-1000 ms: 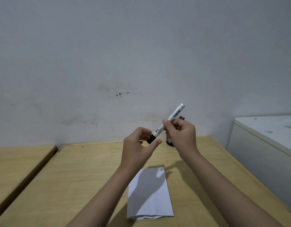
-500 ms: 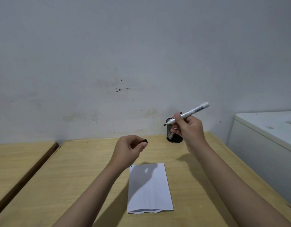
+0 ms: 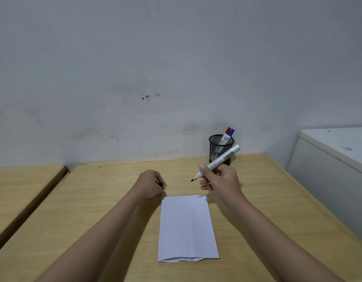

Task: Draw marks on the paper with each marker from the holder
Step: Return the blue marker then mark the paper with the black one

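Observation:
A folded white paper (image 3: 186, 226) lies on the wooden table (image 3: 257, 210) in front of me. My right hand (image 3: 221, 180) holds an uncapped white marker (image 3: 221, 160) above the paper's far right corner, its black tip pointing down and left. My left hand (image 3: 150, 185) rests on the table just beyond the paper's far left corner, closed on the black cap, of which only a sliver shows. A black mesh holder (image 3: 220, 148) stands by the wall with a red-capped marker (image 3: 227, 133) and a blue-capped marker (image 3: 231, 134) in it.
A second wooden table (image 3: 23, 186) lies to the left across a dark gap. A white cabinet (image 3: 335, 165) stands at the right edge. The grey wall rises right behind the holder.
The cap has come off the marker into my left hand, which dropped to the table. My right hand lowered the marker toward the paper, uncovering the holder.

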The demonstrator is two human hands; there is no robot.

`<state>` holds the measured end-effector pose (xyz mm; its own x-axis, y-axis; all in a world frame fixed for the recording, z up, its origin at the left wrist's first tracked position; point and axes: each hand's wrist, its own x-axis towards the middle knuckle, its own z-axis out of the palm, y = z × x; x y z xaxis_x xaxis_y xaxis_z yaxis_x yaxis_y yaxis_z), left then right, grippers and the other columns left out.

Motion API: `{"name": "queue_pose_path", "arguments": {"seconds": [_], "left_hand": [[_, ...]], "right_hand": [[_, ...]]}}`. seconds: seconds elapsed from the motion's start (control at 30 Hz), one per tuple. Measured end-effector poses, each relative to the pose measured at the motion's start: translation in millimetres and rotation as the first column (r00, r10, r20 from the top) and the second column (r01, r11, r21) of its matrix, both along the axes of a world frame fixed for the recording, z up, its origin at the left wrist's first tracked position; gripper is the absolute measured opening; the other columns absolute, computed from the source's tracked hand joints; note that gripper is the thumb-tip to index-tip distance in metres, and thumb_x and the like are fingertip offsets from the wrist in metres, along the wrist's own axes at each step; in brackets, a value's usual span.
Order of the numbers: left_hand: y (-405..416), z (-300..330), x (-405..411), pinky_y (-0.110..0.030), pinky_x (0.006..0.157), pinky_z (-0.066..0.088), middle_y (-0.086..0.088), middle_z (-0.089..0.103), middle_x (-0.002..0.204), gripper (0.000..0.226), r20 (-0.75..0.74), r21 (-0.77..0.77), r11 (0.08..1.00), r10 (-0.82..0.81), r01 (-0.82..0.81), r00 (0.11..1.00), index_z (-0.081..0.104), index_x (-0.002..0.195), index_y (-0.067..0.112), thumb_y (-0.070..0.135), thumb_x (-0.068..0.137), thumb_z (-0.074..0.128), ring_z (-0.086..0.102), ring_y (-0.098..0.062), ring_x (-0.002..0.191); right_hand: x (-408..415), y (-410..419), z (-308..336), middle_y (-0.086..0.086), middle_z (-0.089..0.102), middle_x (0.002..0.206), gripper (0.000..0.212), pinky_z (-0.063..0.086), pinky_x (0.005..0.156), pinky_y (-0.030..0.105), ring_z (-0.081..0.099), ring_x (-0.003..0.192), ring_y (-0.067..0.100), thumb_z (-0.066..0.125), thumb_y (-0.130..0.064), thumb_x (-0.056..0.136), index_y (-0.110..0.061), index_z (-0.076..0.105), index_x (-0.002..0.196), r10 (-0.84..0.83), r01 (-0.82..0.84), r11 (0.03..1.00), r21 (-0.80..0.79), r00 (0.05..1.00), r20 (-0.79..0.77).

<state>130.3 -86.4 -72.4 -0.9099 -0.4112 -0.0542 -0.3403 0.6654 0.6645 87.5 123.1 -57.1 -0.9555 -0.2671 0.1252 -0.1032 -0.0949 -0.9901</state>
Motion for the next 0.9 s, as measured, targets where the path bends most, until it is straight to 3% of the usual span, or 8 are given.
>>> {"name": "queue_pose_path", "arguments": {"seconds": [0.1,0.2,0.3,0.43,0.53,0.73,0.9], "left_hand": [[-5,-10,-1,-0.022,0.054,0.044,-0.007,0.069,0.084,0.022,0.011,0.076,0.997,0.024,-0.025,1.0,0.063,0.085,0.012,-0.001,0.068,0.069,0.062,-0.016,0.069],[-9,-16,6,-0.022,0.057,0.042,-0.006,0.066,0.085,0.034,-0.032,0.173,0.98,0.103,-0.096,0.994,0.055,0.1,0.013,0.0,0.07,0.065,0.062,-0.017,0.075],[-10,-23,21,-0.024,0.066,0.047,-0.008,0.068,0.085,0.023,-0.09,0.201,0.971,0.154,-0.134,0.984,0.057,0.095,0.011,-0.001,0.075,0.057,0.065,-0.024,0.085],[0,-26,43,-0.024,0.068,0.048,-0.002,0.067,0.078,0.018,-0.093,0.236,0.972,0.031,-0.008,0.995,0.065,0.085,0.011,0.012,0.07,0.075,0.062,-0.014,0.07],[2,-31,50,-0.023,0.067,0.048,0.003,0.064,0.081,0.03,-0.041,0.129,0.991,-0.014,0.019,0.999,0.067,0.089,0.02,0.024,0.063,0.082,0.06,-0.009,0.071],[-6,-34,47,-0.042,0.088,0.051,0.013,0.059,0.078,0.034,-0.002,0.014,0.998,-0.064,0.064,0.998,0.066,0.089,0.038,0.036,0.059,0.082,0.057,-0.01,0.074],[-7,-35,47,-0.044,0.088,0.051,0.01,0.065,0.09,0.035,0.01,-0.008,0.997,-0.073,0.073,0.997,0.068,0.093,0.041,0.043,0.06,0.079,0.062,-0.011,0.086]], "right_hand": [[2,-11,-5,0.009,0.072,0.076,0.019,0.054,0.052,0.023,0.068,0.057,0.013,0.07,-0.022,0.083,-0.003,0.067,0.083,0.028,-0.028,1.0,-0.012,0.999,0.027],[5,-28,-10,0.008,0.072,0.074,0.012,0.055,0.056,0.023,0.071,0.062,0.015,0.07,-0.016,0.084,-0.004,0.067,0.084,0.072,-0.07,0.997,-0.035,0.996,0.059],[9,-45,-21,0.01,0.073,0.074,0.005,0.055,0.061,0.025,0.072,0.067,0.017,0.07,-0.011,0.081,-0.008,0.068,0.077,0.146,-0.148,0.989,0.016,0.986,0.078],[12,-55,-45,0.009,0.071,0.068,0.013,0.057,0.069,0.037,0.073,0.07,0.023,0.074,-0.006,0.073,-0.015,0.067,0.067,0.137,-0.144,0.989,0.04,0.982,0.131],[16,-56,-58,0.007,0.071,0.064,0.014,0.058,0.076,0.047,0.073,0.07,0.029,0.074,-0.007,0.07,-0.017,0.067,0.065,0.112,-0.122,0.99,0.072,0.986,0.127],[19,-58,-64,0.015,0.072,0.069,0.011,0.059,0.074,0.054,0.072,0.072,0.034,0.078,-0.018,0.064,-0.021,0.068,0.069,0.098,-0.107,0.984,0.145,0.993,0.071],[19,-58,-65,0.007,0.071,0.066,0.01,0.058,0.071,0.051,0.067,0.064,0.022,0.08,-0.021,0.064,-0.022,0.07,0.069,0.098,-0.107,0.978,0.179,0.994,0.056]]}}
